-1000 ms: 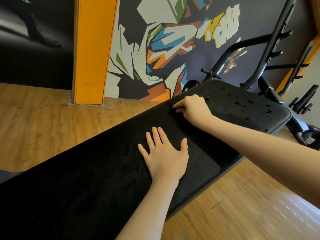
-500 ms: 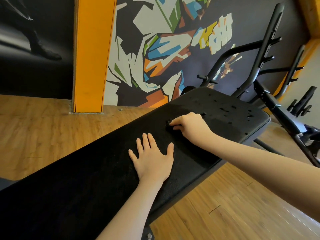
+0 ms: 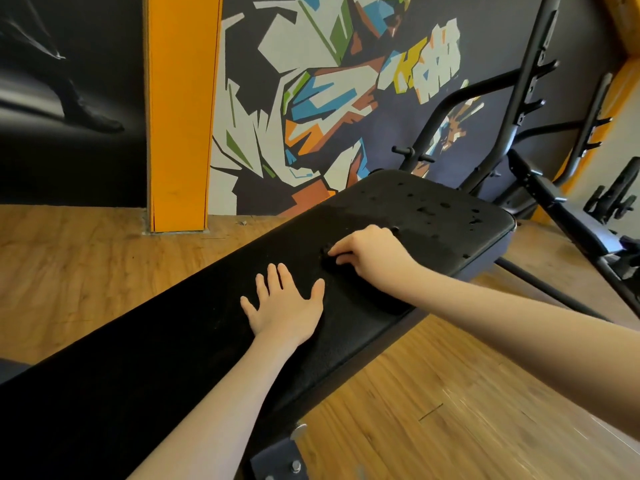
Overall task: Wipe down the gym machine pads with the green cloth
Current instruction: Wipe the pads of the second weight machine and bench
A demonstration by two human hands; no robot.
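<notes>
The left hand [image 3: 284,306] lies flat on the black bench pad [image 3: 173,341], fingers straight and spread. Just beyond it, toward the far right, the right hand [image 3: 370,258] rests on the pad with fingers curled; whether they pinch something dark, I cannot tell. No green cloth shows near either hand.

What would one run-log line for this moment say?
left hand: flat on bench pad | right hand: curled, picking at pad | green cloth: not visible
</notes>
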